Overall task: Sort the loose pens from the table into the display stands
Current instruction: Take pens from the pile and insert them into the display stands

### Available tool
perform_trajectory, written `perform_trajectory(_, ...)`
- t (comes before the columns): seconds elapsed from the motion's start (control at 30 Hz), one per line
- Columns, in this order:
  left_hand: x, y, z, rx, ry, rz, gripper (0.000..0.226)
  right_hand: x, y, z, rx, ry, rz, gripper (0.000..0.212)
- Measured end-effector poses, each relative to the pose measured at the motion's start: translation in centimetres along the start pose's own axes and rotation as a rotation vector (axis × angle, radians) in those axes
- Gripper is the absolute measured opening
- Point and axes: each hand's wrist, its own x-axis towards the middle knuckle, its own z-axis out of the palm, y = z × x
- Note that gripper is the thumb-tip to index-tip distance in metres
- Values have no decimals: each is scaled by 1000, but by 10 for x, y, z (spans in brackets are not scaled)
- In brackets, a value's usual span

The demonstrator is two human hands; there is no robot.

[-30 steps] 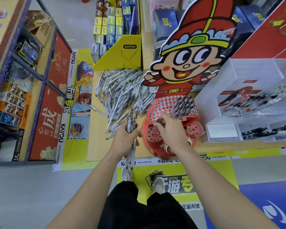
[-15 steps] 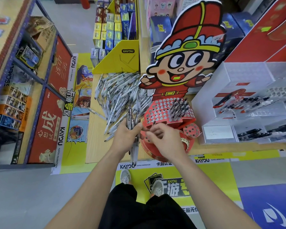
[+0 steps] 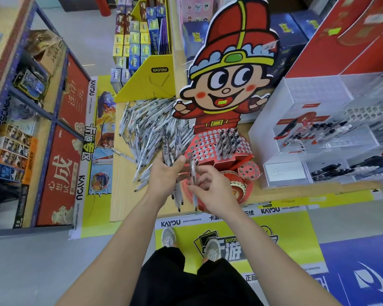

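Here, left hand (image 3: 164, 174) gripping a bundle of clear pens (image 3: 168, 152), right hand (image 3: 210, 185) pinching one clear, dark-tipped pen (image 3: 193, 170)

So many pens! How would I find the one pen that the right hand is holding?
Find the big cartoon cutout in a red hat; below it sits a red stand full of holes. Just in front of that, the right hand pinches one clear pen, alone and upright, unlike the bundle gripped by the left hand or the pile lying on the table.
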Motion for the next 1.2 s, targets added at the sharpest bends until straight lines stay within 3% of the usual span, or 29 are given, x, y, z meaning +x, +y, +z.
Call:
perform_trajectory(0.1, 5, -4, -17, 67, 34, 1, 21, 1, 9, -19, -100, 5, -11, 35)
perform_trajectory(0.3, -1, -23, -25, 175, 34, -50, 12, 13, 13, -35, -127, 161, 1, 4)
perform_trajectory(0.47, -3, -36, -27, 190, 23, -93, 13, 28, 13, -27, -252, 221, -86, 32)
perform_trajectory(0.77, 2, -44, -37, 183, 16, -133, 17, 36, 23, 0, -326, 449, -104, 33)
perform_trajectory(0.87, 5, -47, -41, 181, 8, -145, 19, 37, 24, 6, -328, 460, -106, 44)
perform_trajectory(1.0, 9, -49, -44, 201, -18, -156, 19, 40, 32, 8, -374, 440, -100, 25)
perform_trajectory(1.2, 13, -51, -45, 216, -61, -176, 20, 43, 29, 12, -481, 443, -156, 22)
